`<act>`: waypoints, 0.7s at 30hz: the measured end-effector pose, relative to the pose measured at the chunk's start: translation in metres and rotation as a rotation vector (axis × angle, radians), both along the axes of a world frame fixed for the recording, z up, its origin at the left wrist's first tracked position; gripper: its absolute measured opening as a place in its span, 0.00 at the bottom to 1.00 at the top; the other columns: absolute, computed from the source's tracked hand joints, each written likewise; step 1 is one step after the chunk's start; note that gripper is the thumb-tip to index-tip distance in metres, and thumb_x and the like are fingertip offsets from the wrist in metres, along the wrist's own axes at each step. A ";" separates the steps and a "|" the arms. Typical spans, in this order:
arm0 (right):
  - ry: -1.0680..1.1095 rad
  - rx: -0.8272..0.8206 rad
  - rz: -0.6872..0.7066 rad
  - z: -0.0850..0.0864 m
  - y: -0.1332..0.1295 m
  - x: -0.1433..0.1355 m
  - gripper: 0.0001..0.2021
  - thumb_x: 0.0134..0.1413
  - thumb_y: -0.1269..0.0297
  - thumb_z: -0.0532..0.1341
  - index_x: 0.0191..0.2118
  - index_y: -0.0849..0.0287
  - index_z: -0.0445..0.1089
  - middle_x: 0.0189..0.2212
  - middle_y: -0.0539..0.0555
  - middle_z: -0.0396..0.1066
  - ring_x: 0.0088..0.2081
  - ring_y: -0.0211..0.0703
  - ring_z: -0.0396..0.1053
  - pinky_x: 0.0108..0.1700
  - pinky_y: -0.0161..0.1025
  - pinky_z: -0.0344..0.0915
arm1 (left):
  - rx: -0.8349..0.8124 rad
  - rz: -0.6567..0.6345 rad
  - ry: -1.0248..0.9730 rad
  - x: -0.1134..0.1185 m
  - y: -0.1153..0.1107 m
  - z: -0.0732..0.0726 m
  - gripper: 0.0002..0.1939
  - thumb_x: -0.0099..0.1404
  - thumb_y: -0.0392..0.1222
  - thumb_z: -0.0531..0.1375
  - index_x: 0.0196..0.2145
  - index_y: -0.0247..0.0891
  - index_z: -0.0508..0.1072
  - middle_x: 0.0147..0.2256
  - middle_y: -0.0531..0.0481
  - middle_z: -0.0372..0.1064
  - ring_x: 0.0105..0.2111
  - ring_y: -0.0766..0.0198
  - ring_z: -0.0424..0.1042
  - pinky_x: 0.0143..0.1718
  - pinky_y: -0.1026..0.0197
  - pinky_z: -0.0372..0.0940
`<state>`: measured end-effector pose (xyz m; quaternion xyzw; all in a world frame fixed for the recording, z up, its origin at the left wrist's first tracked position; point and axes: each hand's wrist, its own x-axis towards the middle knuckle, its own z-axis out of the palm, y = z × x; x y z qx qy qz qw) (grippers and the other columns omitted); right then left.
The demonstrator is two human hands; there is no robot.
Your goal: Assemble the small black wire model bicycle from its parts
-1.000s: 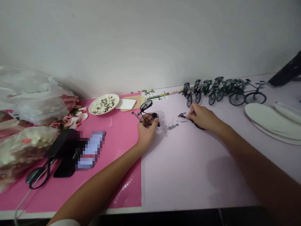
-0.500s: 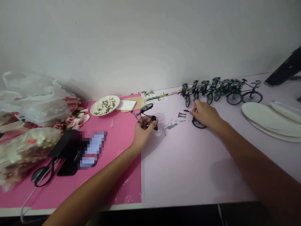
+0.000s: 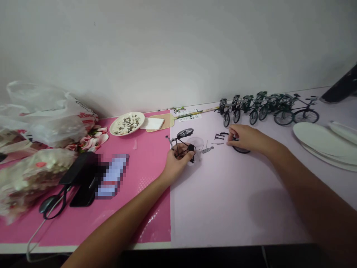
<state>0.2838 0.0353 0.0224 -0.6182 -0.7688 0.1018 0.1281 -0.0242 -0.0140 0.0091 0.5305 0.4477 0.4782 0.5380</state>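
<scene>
My left hand (image 3: 178,162) is closed around a partly built model bicycle (image 3: 182,147), black, with its spoked front wheel (image 3: 185,132) pointing up and away from me. The fingers hide part of its frame. Over a loose black wheel (image 3: 241,150) on the table, my right hand (image 3: 241,137) has thumb and fingertips pinched together. What lies between those fingertips is too small to tell. Between the hands are a black bracket-like part (image 3: 219,136), a thin rod (image 3: 217,144) and a grey flat part (image 3: 208,150).
Several finished model bicycles (image 3: 253,108) stand along the wall. White plates (image 3: 326,147) are at the right. To the left are a plate of small bits (image 3: 127,123), plastic bags (image 3: 52,115), a phone (image 3: 113,176) and a black strapped device (image 3: 79,167).
My left hand has moved a little to the right with the model bicycle. The right hand has shifted slightly and stays pinched by the loose wheel. The whole view has drifted slightly.
</scene>
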 end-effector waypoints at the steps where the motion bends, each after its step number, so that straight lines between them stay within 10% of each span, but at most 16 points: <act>1: -0.002 -0.010 0.011 -0.001 0.001 0.002 0.18 0.51 0.62 0.67 0.30 0.52 0.53 0.37 0.51 0.80 0.35 0.47 0.73 0.33 0.39 0.58 | 0.005 0.005 -0.005 -0.001 -0.001 0.000 0.15 0.56 0.44 0.70 0.38 0.36 0.73 0.38 0.45 0.78 0.38 0.60 0.77 0.42 0.59 0.70; 21: 0.058 0.003 -0.012 -0.005 -0.008 -0.017 0.10 0.58 0.60 0.63 0.35 0.52 0.59 0.37 0.54 0.79 0.32 0.48 0.74 0.33 0.41 0.62 | -0.014 0.059 -0.033 -0.008 -0.007 0.001 0.17 0.56 0.45 0.71 0.40 0.37 0.74 0.36 0.47 0.77 0.36 0.61 0.76 0.41 0.59 0.71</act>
